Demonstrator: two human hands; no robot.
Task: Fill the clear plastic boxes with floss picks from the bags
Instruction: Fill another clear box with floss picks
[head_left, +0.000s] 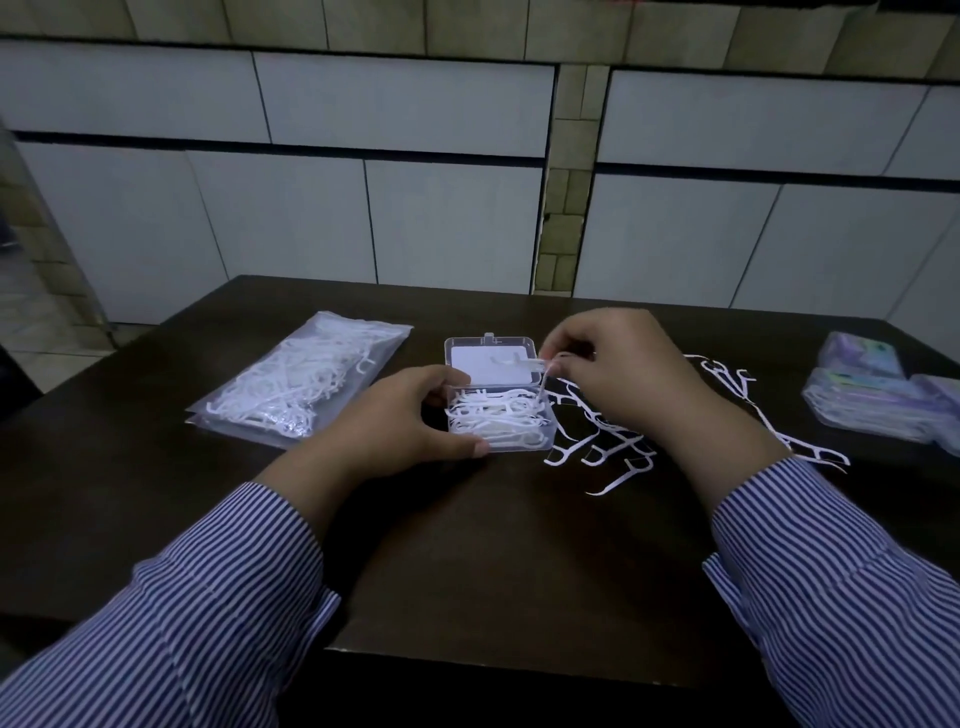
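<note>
Head view: my left hand (410, 415) grips the clear plastic box (498, 421) to steady it (lid open). My right hand (618, 374) pinches one floss pick (543, 387) over its rim, ready to drop in.

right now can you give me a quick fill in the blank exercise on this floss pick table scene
1. The left hand steadies the clear plastic box, whose lid stands ____.
2. The right hand pinches a single ____ above the box.
3. The sealed bag of floss picks lies to the ____ of the box.
4. Loose floss picks lie on the dark ____ under the right hand.

Missing words: open; floss pick; left; table
</note>
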